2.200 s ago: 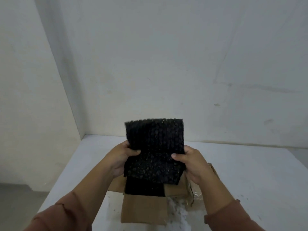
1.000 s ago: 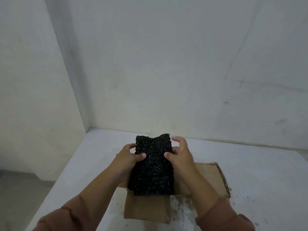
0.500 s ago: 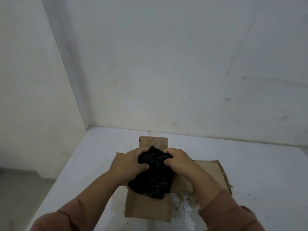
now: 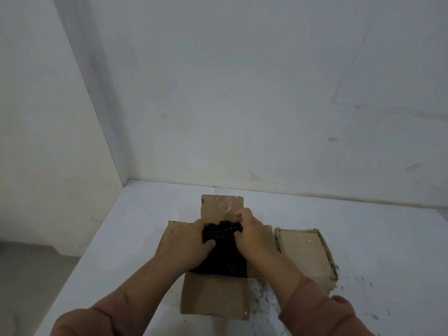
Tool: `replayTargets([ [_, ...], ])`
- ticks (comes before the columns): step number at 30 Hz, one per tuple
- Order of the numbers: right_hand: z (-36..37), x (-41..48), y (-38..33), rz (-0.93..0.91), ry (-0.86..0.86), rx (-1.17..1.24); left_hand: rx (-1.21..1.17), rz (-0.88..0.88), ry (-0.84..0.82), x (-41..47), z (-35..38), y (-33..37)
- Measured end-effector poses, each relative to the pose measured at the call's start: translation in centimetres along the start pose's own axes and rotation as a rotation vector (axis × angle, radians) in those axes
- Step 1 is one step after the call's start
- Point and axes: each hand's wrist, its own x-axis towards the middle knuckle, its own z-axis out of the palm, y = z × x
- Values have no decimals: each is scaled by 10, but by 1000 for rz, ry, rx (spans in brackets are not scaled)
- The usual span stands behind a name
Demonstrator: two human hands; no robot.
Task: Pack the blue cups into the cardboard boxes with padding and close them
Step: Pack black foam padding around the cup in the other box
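The black bubble wrap [image 4: 224, 251], which I held up in front of me a moment ago, is now pushed down into the open cardboard box [image 4: 213, 297], and my two hands have come down with it. My left hand [image 4: 184, 246] presses on the padding at its 9 o'clock side, my right hand [image 4: 252, 236] grips it at 3 o'clock; both are closed on the wrap. All four flaps lie open: the far one at 12 o'clock, the near one at 6 o'clock, a torn one [image 4: 305, 253] at 3 o'clock on the white counter [image 4: 375, 238]. I see no blue cup; whether one is under the wrap I cannot tell. I judge the padding step is nearly done, and closing comes after.
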Motion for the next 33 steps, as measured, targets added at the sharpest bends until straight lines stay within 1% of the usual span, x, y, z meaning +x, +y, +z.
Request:
replayTargets([
  [1, -1, 0, 0, 21, 17, 94, -114, -31, 10, 1, -2, 1],
  [2, -2, 0, -1, 20, 22, 132, -199, -52, 25, 3, -1, 0],
  [4, -2, 4, -1, -18, 4, 81, -264, -70, 78, 5, 1, -4],
  [5, 0, 5, -1, -40, -18, 35, -240, -48, 117, 5, 2, -6],
  [6, 1, 5, -1, -63, -44, -7, -165, 8, 160, 5, 3, -7],
  [8, 7, 4, 1, -132, -55, -118, 42, 127, 190, 3, 3, -6],
  [10, 12, 1, 5, -212, -37, -231, 180, 180, 135, 1, 4, -2],
  [12, 14, -1, 8, -246, -20, -202, 207, 168, 101, 1, 4, -1],
  [14, 14, 0, 11, -206, -11, -43, 97, 107, 94, 3, 4, -3],
  [17, 12, 2, 13, -115, -33, 225, -225, -80, -21, 8, 2, -5],
  [19, 11, 0, 13, -103, -63, 305, -319, -133, -3, 12, 2, -6],
  [21, 11, -1, 13, -125, -79, 241, -242, -98, 56, 10, 1, -5],
  [24, 13, -4, 13, -213, -8, -149, 61, 11, 119, 1, 2, 2],
  [26, 15, -6, 11, -303, 25, -283, 219, 59, 102, -4, 4, 8],
  [29, 17, -7, 12, -351, 33, -303, 250, 71, 73, -6, 6, 10],
  [33, 11, -8, 13, -363, 93, -201, 178, 55, 174, -8, 3, 7],
])
